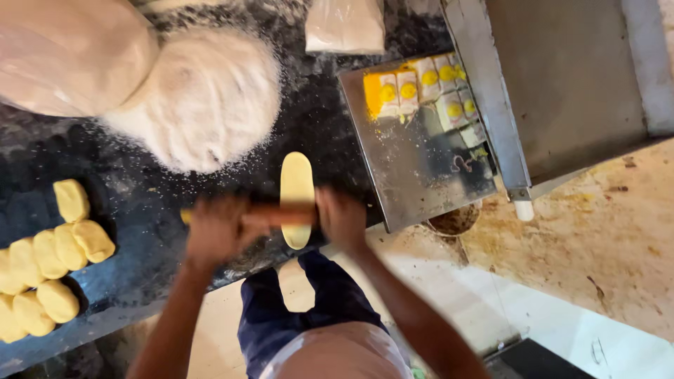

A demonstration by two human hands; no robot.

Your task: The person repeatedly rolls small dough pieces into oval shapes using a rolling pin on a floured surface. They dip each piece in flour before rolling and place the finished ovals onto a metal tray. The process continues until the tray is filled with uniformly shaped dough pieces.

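A pale yellow oval of dough (297,181) lies flattened on the dark stone counter (133,196). A wooden rolling pin (275,214) rests across its near half. My left hand (219,228) grips the pin's left end and my right hand (342,219) presses on its right end; both hands are blurred. A heap of white flour (203,98) lies behind the dough, to the left.
Several yellow dough pieces (49,260) are lined up at the counter's left edge. A large dough mass (70,49) sits at top left. A steel tray (421,168) to the right holds yellow-and-white packets (421,88). A plastic bag (344,24) lies behind.
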